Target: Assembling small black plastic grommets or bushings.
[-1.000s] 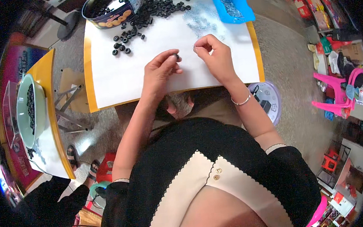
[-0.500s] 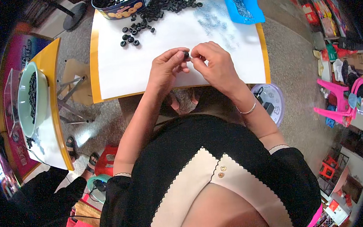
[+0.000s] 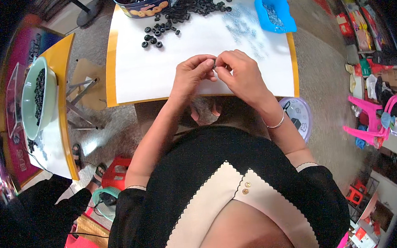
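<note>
Over the near part of the white tabletop (image 3: 145,77), my two hands meet at the fingertips. My left hand (image 3: 189,77) pinches a small round black part (image 3: 214,64) between thumb and forefinger. The fingertips of my right hand (image 3: 243,74) are closed together against that part; what they hold is too small and covered to make out. Beyond my hands lie loose black ring-like parts (image 3: 157,32), heaped more thickly toward the far edge. Tiny clear bluish pieces (image 3: 241,27) are scattered to the right of them.
An oval tin (image 3: 148,9) with black parts stands far left on the table. A blue plastic basket (image 3: 275,11) of clear pieces sits far right. At left, a second table holds a pale green basin (image 3: 47,106) of black parts, beside a person in dark clothes (image 3: 40,215).
My right fingertips have come up against the black part, closing the small gap and covering most of it. The whole view has shifted slightly.
</note>
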### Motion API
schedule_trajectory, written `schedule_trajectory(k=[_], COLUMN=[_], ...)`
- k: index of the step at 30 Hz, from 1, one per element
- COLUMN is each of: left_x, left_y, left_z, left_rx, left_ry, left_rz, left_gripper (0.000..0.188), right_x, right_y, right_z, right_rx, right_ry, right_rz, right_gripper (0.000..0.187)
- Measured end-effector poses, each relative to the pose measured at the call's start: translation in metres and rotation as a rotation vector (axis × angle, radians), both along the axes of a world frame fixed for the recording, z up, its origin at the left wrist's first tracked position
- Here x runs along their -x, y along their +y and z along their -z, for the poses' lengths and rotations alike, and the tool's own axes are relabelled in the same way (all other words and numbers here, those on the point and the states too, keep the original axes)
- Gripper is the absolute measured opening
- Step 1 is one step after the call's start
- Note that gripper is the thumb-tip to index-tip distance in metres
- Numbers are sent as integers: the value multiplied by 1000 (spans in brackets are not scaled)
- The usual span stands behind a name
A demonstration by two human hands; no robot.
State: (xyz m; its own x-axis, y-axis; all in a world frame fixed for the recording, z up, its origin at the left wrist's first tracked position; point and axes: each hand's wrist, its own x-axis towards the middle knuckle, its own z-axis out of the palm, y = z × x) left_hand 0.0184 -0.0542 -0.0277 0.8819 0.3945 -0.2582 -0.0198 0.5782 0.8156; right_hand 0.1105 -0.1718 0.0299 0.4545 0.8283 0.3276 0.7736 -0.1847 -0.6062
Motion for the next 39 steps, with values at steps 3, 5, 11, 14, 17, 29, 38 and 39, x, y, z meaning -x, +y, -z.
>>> schedule_trajectory(k=[3, 5, 11, 14, 17, 29, 38, 39], left_x=[0, 2, 5, 6, 9, 16, 29, 31], left_y=[1, 2, 9, 10, 12, 23, 33, 35], left_z=[1, 0, -1, -7, -2, -3, 11, 14], left_rx=[-19, -29, -15, 114, 130, 279, 386, 381], left_ry=[12, 21, 8, -10, 31, -114, -202, -205], left_rz=[3, 32, 89, 88, 118, 166, 87, 83], left_gripper=[22, 22, 24, 24, 24, 31, 29, 29], right_x=[1, 1, -3, -11, -17, -25, -44, -42], right_y=[0, 0, 2, 4, 7, 15, 78, 89], right_z=[0, 0, 1, 10, 14, 14, 48, 49], right_rx=[12, 7, -7, 17, 12, -151, -104, -84], right_ry=[11, 40, 81, 452, 756, 1043, 521, 372], right_rz=[9, 25, 0, 62, -42, -94, 108, 112], right_gripper=[5, 6, 11, 17, 20, 13, 20, 22])
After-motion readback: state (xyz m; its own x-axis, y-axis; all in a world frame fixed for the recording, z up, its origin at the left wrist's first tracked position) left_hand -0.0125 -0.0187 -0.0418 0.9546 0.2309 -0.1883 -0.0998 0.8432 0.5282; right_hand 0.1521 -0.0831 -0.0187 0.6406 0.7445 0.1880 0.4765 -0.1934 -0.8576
